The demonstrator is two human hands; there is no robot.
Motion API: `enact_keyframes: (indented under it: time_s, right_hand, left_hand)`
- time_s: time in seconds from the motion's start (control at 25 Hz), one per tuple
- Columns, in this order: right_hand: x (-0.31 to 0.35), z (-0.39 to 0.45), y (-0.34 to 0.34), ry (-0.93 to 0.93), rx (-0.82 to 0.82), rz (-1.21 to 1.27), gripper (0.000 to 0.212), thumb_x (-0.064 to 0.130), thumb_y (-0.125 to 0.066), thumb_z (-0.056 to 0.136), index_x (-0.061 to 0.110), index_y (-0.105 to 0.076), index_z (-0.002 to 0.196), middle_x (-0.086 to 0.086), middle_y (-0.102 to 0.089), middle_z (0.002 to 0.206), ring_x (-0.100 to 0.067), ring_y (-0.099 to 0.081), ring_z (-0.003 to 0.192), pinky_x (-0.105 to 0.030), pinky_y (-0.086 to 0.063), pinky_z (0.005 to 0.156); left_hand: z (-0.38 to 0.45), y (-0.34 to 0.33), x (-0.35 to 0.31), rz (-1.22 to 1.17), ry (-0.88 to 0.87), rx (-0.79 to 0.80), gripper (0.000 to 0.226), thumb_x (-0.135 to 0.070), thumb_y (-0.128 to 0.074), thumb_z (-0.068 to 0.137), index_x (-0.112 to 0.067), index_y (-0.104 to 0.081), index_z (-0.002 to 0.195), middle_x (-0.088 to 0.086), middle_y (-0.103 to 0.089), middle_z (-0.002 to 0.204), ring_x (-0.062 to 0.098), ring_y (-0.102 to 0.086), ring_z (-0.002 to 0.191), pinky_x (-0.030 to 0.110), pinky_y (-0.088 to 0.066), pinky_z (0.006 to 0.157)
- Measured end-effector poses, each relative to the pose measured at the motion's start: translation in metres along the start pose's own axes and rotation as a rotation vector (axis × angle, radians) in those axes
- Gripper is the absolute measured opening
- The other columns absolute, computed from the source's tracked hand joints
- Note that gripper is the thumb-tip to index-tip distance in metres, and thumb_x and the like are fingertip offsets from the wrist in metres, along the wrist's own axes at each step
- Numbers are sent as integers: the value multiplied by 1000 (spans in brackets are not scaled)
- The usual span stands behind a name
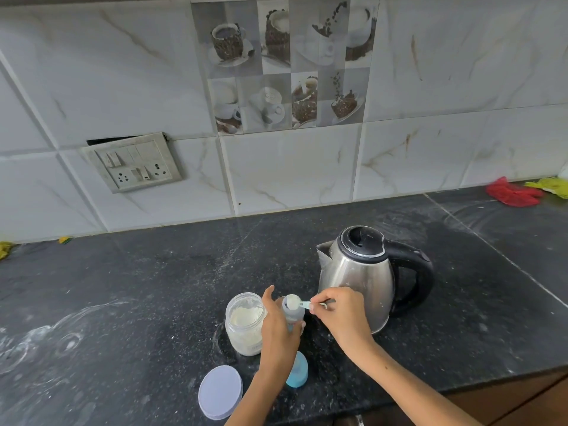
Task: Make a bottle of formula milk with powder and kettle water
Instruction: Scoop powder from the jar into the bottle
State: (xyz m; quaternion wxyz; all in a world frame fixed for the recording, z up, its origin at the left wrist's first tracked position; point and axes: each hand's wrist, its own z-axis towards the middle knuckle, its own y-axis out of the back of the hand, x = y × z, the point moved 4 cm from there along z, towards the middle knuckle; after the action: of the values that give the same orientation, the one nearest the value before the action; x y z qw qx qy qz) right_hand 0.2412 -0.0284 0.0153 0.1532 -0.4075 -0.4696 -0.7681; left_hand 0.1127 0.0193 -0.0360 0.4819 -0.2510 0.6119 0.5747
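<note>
My left hand (278, 330) is wrapped around a small clear baby bottle (295, 315) standing upright on the black counter. My right hand (339, 312) pinches the handle of a pale blue scoop (293, 302), whose bowl holds white powder right over the bottle's open mouth. An open glass jar of white powder (244, 322) stands just left of the bottle, touching my left hand. A steel kettle (359, 272) with a black lid and handle stands behind and right of my right hand, its spout pointing left.
The jar's lavender lid (220, 392) lies flat near the counter's front edge. A blue bottle cap (297, 373) stands beside my left wrist. Red and yellow cloths (513, 192) lie at the far right by the tiled wall. A switchboard (135, 162) is on the wall.
</note>
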Motion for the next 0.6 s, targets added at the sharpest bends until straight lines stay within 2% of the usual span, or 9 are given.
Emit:
enact_keyframes:
  time_s: [0.12,0.24,0.32,0.4,0.48,0.6]
  right_hand:
    - [11,3,1,145,62,-200,8,12,-69,87,13,-77,88,2,-72,87,-9,-62,77,-19,-53,70]
    - [23,-1,-5,451,242,-457,9,5,-63,89,9,-71,90,-5,-68,91,-17,-61,73,-29,-51,66]
    - [23,1,-9,538,381,-584,19,2,-58,90,9,-70,103,-8,-68,101,-23,-64,86,-35,-54,77]
    - [20,9,-8,545,466,-606,26,0,-55,90,8,-70,109,-11,-68,108,-29,-64,98,-41,-53,86]
    - [19,11,-7,577,477,-563,26,1,-56,89,8,-71,109,-12,-70,107,-30,-65,100,-43,-53,87]
    - [18,2,-7,716,421,-522,20,10,-59,86,7,-73,100,-9,-72,95,-24,-68,87,-40,-58,76]
  left_hand:
    - [1,-2,2,4,-17,2,85,0,-66,78,-15,-11,140,-9,-56,111,9,-56,96,14,-39,83]
    - [2,-4,2,-10,-26,3,83,1,-67,77,-13,-13,139,-15,-56,105,6,-59,91,5,-41,76]
    - [1,-4,3,-22,-25,-2,81,-1,-67,77,-13,-15,137,-21,-56,99,4,-60,89,4,-42,75]
    - [0,-4,3,-29,-30,-14,77,-1,-68,76,-13,-18,134,-25,-56,95,-5,-59,90,4,-42,75]
    - [-2,-4,3,-44,-30,-38,72,-1,-68,76,-12,-22,130,-26,-56,93,-13,-54,93,2,-40,75]
    - [-3,-3,5,-72,-10,-71,68,-1,-69,76,-12,-25,126,-24,-56,93,-17,-52,93,2,-39,74]
